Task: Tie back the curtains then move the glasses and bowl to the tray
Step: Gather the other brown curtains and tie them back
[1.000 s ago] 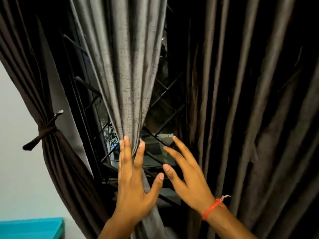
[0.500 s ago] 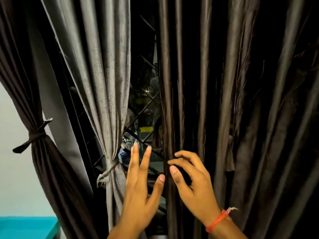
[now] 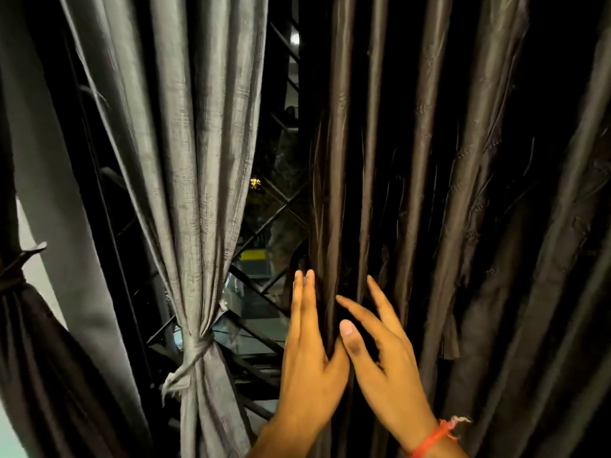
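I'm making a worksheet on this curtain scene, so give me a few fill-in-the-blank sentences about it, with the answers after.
1. The grey curtain is already bound with a knotted ____.
2. Both hands rest on the ____ brown curtain, which hangs loose.
3. The orange thread band sits on the ____ wrist.
4. The left hand has its fingers ____, with no grip on the fabric.

Missing words: tie; dark; right; straight

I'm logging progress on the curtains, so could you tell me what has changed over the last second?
Both hands moved right, away from the grey curtain, to the edge of the dark brown curtain. The left hand now lies with straight fingers against its edge fold; the right hand reaches in beside it with spread fingers, gripping nothing yet. The grey curtain stays knotted, the far-left dark curtain stays tied.
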